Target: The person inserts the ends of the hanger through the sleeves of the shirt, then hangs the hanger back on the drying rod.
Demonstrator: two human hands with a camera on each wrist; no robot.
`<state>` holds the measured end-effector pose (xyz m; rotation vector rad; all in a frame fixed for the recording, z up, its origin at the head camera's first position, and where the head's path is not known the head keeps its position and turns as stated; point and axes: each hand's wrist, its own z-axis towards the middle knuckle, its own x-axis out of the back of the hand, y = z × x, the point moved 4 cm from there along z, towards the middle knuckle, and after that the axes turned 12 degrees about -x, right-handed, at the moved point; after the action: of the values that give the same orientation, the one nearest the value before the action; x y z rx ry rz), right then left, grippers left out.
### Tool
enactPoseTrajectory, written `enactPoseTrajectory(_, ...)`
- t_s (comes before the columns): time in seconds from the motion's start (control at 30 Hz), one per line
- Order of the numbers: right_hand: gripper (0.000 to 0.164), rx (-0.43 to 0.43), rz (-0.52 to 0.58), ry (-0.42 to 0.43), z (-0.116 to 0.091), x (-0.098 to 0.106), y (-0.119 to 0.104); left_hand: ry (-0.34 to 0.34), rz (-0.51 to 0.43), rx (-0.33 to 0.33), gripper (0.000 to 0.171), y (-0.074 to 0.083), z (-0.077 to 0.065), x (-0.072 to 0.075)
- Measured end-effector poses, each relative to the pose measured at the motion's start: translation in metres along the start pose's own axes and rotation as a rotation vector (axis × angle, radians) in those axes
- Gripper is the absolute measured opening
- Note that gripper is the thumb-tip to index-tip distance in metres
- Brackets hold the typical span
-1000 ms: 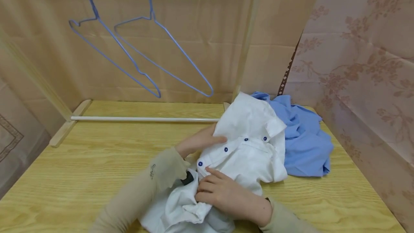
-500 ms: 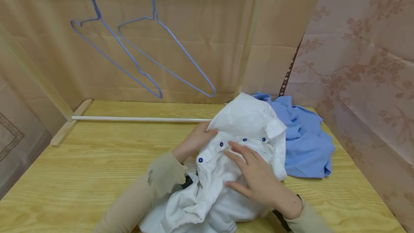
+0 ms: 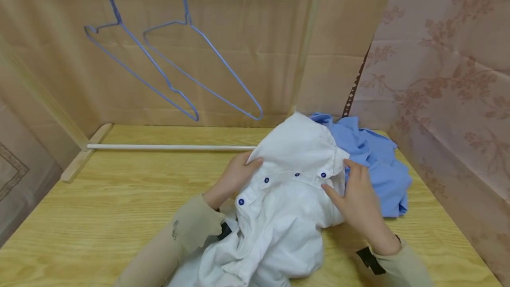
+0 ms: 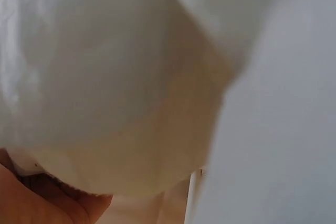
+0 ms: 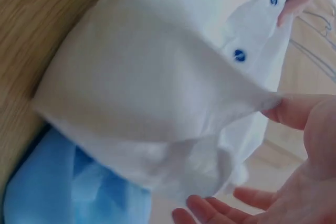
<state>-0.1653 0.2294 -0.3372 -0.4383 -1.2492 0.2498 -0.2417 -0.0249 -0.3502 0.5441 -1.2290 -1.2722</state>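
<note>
A rumpled white shirt (image 3: 295, 216) with dark blue buttons (image 3: 266, 180) lies over the near middle of the table. My left hand (image 3: 234, 177) grips its left edge, thumb on top and fingers underneath. In the left wrist view, white cloth (image 4: 79, 66) hides most of that hand. My right hand (image 3: 361, 200) is at the shirt's right side by a small fold. In the right wrist view, its thumb (image 5: 289, 109) touches the shirt's edge below a button (image 5: 240, 55), while the fingers (image 5: 202, 208) are spread apart from the thumb and not closed round cloth.
A crumpled blue garment (image 3: 376, 167) lies behind the shirt on the right. Two blue wire hangers (image 3: 227, 61) hang at the back left. A white bar (image 3: 171, 147) on a wooden foot (image 3: 85, 154) crosses the back of the wooden table (image 3: 119, 203).
My right hand has left the shirt's lower folds and moved up and right to its right edge. My left hand has shifted slightly left, still gripping, and the shirt lies more spread out.
</note>
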Motion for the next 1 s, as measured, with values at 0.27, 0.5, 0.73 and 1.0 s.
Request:
enactPoseTrajectory(0.27, 0.095, -0.191, 0.061, -0.291, 0.009, -0.011, 0.012, 0.058, -0.007, 0.013, 0.029, 0.000, -0.013, 0.016)
enactPoseTrajectory(0.5, 0.098, -0.231, 0.118, -0.492, 0.010, -0.022, 0.014, 0.067, 0.017, 0.072, 0.033, -0.009, -0.023, 0.037)
enactPoseTrajectory(0.73, 0.108, -0.151, 0.046, -0.615, 0.001, -0.041, 0.013, 0.066, 0.012, 0.087, 0.032, -0.012, -0.032, 0.053)
enactPoseTrajectory(1.0, 0.098, -0.092, 0.239, -0.684, -0.004, -0.059, 0.008, 0.072, 0.033, 0.109, 0.032, -0.016, -0.041, 0.068)
